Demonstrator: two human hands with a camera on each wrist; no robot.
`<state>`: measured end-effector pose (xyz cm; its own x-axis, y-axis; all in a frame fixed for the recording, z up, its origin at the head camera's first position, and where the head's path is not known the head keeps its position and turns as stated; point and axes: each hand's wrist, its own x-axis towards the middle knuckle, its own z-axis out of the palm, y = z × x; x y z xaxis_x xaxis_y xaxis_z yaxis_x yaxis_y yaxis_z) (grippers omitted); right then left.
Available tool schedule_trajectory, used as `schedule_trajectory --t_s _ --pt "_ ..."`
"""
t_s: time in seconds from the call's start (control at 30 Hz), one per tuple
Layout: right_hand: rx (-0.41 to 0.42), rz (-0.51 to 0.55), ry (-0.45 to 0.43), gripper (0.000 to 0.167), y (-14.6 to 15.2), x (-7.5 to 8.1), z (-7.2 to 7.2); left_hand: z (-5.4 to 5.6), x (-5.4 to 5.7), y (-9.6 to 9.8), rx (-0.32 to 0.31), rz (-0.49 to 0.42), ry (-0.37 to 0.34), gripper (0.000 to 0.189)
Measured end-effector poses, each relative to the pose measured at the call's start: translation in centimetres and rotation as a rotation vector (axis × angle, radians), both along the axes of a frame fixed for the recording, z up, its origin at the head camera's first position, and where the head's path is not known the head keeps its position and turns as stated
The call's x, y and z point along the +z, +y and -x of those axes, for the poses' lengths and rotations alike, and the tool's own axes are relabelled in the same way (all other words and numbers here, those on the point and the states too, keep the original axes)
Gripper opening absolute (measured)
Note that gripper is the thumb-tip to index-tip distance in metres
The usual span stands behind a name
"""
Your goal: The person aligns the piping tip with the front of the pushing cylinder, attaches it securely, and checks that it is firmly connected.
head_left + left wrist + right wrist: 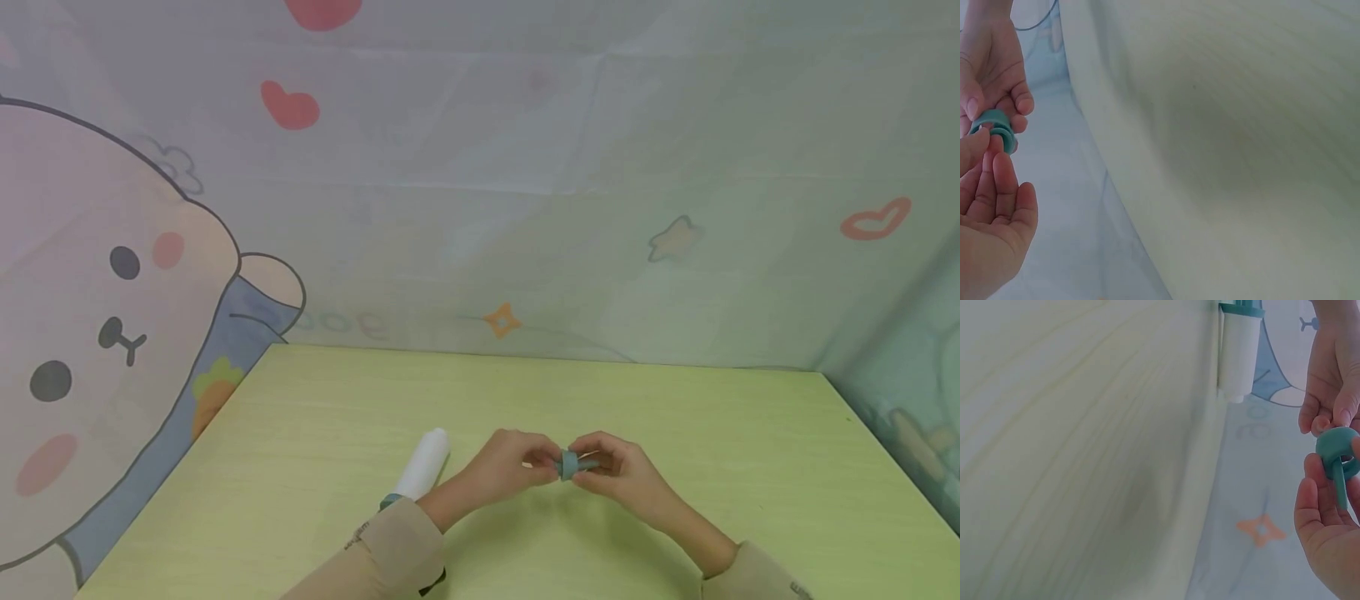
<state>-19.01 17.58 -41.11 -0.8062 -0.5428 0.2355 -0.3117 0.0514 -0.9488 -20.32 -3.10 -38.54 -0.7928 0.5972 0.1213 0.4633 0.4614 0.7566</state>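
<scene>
Between both hands, above the table, is a small teal plastic piece (569, 465) with a rounded, ring-like body. A thin straight stem sticks out of the teal piece (1337, 445) in the right wrist view. My left hand (504, 468) pinches its left side between thumb and fingertips. From the other side, my right hand (626, 479) holds it near the stem, thumb below and fingers above. In the left wrist view, the piece (999, 122) shows a round rim, partly covered by fingers. A white cylinder (424, 463) with a teal collar lies left of my left forearm.
The pale yellow-green table (337, 392) reaches back to a printed cloth backdrop (465, 167). My left sleeve (401, 542) hides the near end of the white cylinder, and a small dark object (432, 582) peeks out beside the cuff.
</scene>
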Motion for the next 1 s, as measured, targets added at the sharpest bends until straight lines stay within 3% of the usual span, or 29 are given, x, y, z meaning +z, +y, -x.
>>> schedule_trajectory --t_s 0.3,0.63,1.0 --pt "-0.007 0.031 -0.029 0.03 -0.4 0.3 -0.4 -0.3 -0.2 0.1 0.064 -0.061 -0.012 0.014" --pt "0.023 0.062 0.007 0.027 -1.0 0.4 -0.7 -0.4 0.0 0.0 0.065 -0.045 0.035 0.012" --pt "-0.062 -0.021 0.03 0.025 -1.3 0.5 -0.9 -0.4 -0.2 -0.1 0.075 0.007 0.107 0.013"
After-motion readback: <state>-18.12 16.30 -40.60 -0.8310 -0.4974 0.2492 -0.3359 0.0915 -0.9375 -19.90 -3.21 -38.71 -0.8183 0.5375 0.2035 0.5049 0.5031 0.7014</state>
